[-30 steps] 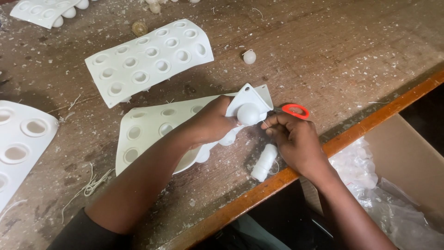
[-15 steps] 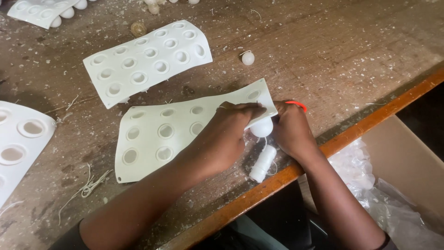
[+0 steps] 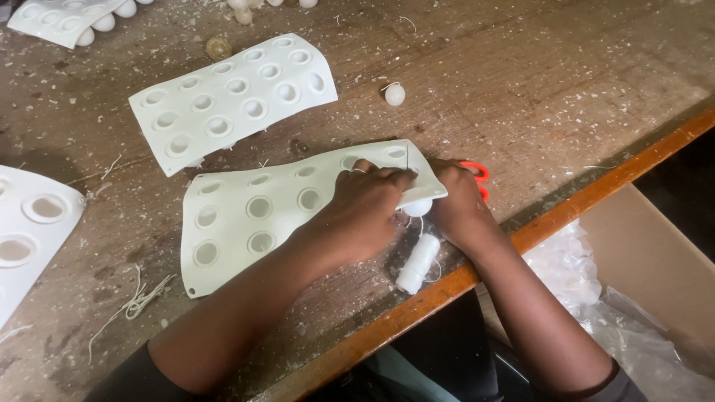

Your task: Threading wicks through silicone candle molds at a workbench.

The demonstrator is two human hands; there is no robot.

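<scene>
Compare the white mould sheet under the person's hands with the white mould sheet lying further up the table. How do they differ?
The near sheet is pressed by the left hand and right hand; the far sheet lies untouched. The near sheet is partly covered; the far sheet shows whole. Both are white with rows of round hollows.

Off to the sides of a scuffed wooden bench

Second holed white sheet upper left; loose white ball beyond; cardboard box lower right
</scene>
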